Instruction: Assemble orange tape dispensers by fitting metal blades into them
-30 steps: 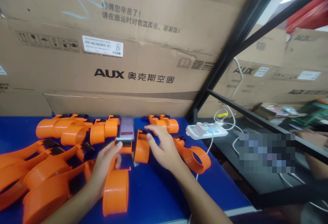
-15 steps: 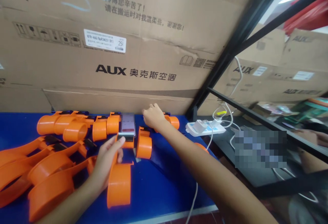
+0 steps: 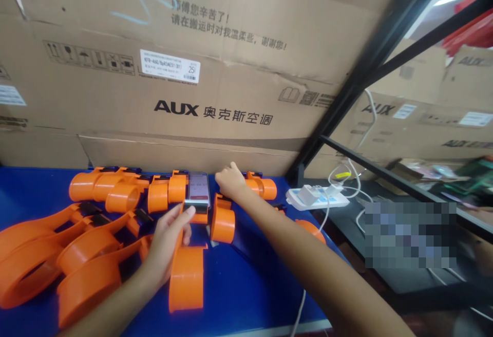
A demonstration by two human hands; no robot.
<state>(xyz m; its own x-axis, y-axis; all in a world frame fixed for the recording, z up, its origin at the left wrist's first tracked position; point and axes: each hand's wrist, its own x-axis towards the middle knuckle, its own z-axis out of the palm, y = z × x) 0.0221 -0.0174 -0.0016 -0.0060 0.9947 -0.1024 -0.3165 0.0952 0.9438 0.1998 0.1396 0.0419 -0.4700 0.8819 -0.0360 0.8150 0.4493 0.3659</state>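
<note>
My left hand [image 3: 164,242] is closed around the narrow neck of an orange plastic tape dispenser [image 3: 187,280], thumb on the dark plate at its top. The wide ring of this dispenser hangs below my fingers. My right hand [image 3: 230,180] reaches to the back of the table with its fingers curled; whatever they pinch, if anything, is hidden. Beside that hand sit more orange dispensers [image 3: 265,188]. A phone [image 3: 198,189] with a lit screen stands between my hands, just behind the held dispenser. Another small dispenser [image 3: 223,224] lies right of the phone.
Several orange dispensers [image 3: 87,293] crowd the left side of the blue table [image 3: 239,285], with a second row [image 3: 123,197] behind. A large cardboard box [image 3: 231,80] walls off the back. At right are a black metal frame [image 3: 348,85], a power strip [image 3: 319,199] and white cables.
The whole scene has shifted a little to the right in the picture. Both hands keep nearly the same pose, with the left one still on the dispenser.
</note>
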